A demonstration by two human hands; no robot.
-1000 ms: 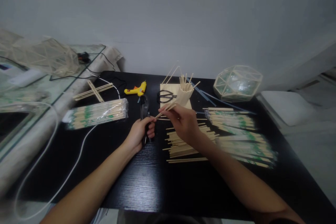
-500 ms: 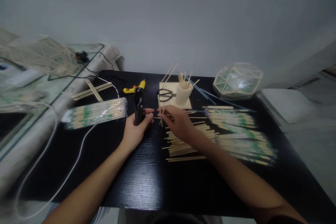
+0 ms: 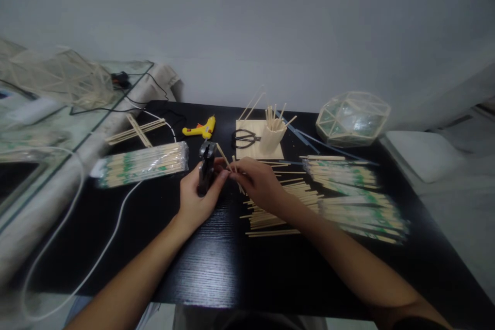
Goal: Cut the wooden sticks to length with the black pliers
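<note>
My left hand point(image 3: 198, 192) is closed around a black hand tool point(image 3: 207, 167), held upright; its exact kind is unclear. Pinched in the fingers of my right hand point(image 3: 258, 181) are thin wooden sticks point(image 3: 224, 155), one slanting up to the left toward the tool's head. The fingertips of both hands meet around these sticks; I cannot tell whether the left thumb touches them. Under and beyond my right hand lies a spread of loose wooden sticks point(image 3: 270, 216). Just behind the hands are black-handled scissors point(image 3: 244, 138) on a pale wooden board point(image 3: 251, 153).
A wooden cup point(image 3: 270, 141) of sticks stands on the board. Left of it lies a yellow glue gun point(image 3: 199, 129). Bagged sticks point(image 3: 143, 164) lie left, more packs point(image 3: 359, 211) right. A faceted stick frame point(image 3: 352, 118) sits back right. A white cable point(image 3: 116, 232) loops across the left.
The hands have come together. The black tool has tilted and dropped slightly, and the sticks in my right hand now reach up to its head.
</note>
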